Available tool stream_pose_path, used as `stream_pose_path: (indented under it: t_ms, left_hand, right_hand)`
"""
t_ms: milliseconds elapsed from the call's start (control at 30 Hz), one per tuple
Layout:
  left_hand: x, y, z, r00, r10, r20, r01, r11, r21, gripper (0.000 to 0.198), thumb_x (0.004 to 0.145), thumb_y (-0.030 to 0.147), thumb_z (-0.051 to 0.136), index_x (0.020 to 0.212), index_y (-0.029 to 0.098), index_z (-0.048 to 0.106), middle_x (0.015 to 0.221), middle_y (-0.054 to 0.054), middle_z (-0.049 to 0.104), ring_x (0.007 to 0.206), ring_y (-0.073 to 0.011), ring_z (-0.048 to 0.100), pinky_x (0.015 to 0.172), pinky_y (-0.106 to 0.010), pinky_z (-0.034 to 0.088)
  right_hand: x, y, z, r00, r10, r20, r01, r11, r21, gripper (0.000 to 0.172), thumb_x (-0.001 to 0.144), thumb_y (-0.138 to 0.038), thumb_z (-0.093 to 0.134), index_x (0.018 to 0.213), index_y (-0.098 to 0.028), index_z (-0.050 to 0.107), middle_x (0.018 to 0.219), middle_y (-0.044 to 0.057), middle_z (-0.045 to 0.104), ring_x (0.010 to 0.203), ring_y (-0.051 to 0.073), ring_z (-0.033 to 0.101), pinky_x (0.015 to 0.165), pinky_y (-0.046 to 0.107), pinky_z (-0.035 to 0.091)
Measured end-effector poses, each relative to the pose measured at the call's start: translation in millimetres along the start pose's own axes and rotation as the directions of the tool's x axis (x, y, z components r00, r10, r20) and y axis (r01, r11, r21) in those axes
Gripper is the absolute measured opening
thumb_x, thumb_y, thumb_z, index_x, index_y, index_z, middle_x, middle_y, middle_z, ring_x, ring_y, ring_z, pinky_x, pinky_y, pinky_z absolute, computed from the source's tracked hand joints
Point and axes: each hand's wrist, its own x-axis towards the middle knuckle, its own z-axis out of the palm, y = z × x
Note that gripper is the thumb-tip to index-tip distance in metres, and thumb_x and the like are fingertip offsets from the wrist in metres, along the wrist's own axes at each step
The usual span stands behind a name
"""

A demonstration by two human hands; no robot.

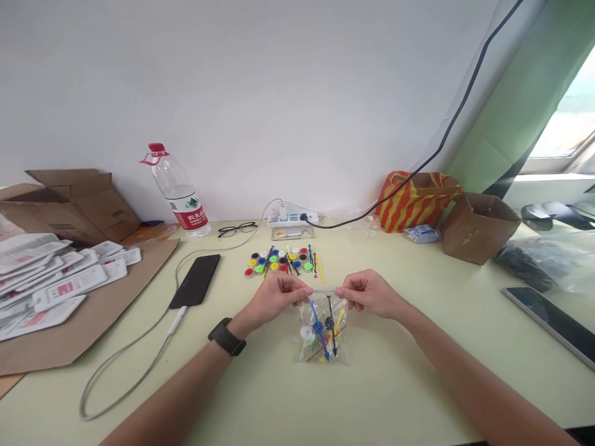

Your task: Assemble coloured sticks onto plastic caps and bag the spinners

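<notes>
A small clear plastic bag hangs between my two hands above the pale table. It holds several coloured sticks and round caps in blue, black, yellow, red and white. My left hand pinches the bag's top edge on the left, with a black watch on that wrist. My right hand pinches the top edge on the right. Just beyond the bag lies a loose pile of coloured caps and sticks on the table.
A black phone on a grey cable lies to the left, beside packets on cardboard. At the back stand a water bottle, glasses, a power strip, a striped bag and a brown box. A tablet lies at right.
</notes>
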Motion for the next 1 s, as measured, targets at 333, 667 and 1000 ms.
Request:
stream_pose_path:
  t_ms: [333, 667, 1000]
  left_hand:
    - [-2, -10, 10.6, 0.998, -0.050, -0.030, 0.047, 0.994, -0.095, 0.032, 0.086, 0.044, 0.078, 0.080, 0.013, 0.078, 0.074, -0.007, 0.075, 0.062, -0.0123, 0.060, 0.060, -0.023, 0.048]
    - [-1, -8, 7.8, 0.999, -0.033, -0.024, 0.032, 0.999, -0.026, 0.032, 0.085, 0.044, 0.079, 0.080, 0.013, 0.079, 0.074, -0.008, 0.075, 0.063, -0.0139, 0.062, 0.059, -0.023, 0.048]
    - [-2, 1, 2.0, 1.000, 0.024, 0.003, -0.024, 1.000, -0.008, 0.026, 0.089, 0.040, 0.073, 0.084, 0.014, 0.073, 0.080, -0.006, 0.073, 0.071, -0.0153, 0.064, 0.064, -0.024, 0.050]
  right_hand:
    - [2, 2, 3, 0.973, -0.187, -0.137, 0.160, 0.969, -0.189, 0.041, 0.100, -0.053, 0.051, 0.084, -0.019, 0.068, 0.074, 0.003, 0.064, 0.069, 0.017, 0.056, 0.061, 0.028, 0.044]
    - [4, 7, 14, 0.994, -0.110, -0.012, 0.108, 0.989, -0.096, 0.041, 0.091, -0.056, 0.066, 0.074, -0.018, 0.066, 0.067, 0.000, 0.060, 0.063, 0.014, 0.049, 0.058, 0.027, 0.040]
    - [0, -3, -1, 0.995, -0.100, -0.013, 0.099, 0.992, -0.084, 0.041, 0.086, -0.058, 0.071, 0.073, -0.019, 0.067, 0.062, 0.000, 0.063, 0.058, 0.014, 0.054, 0.055, 0.027, 0.043]
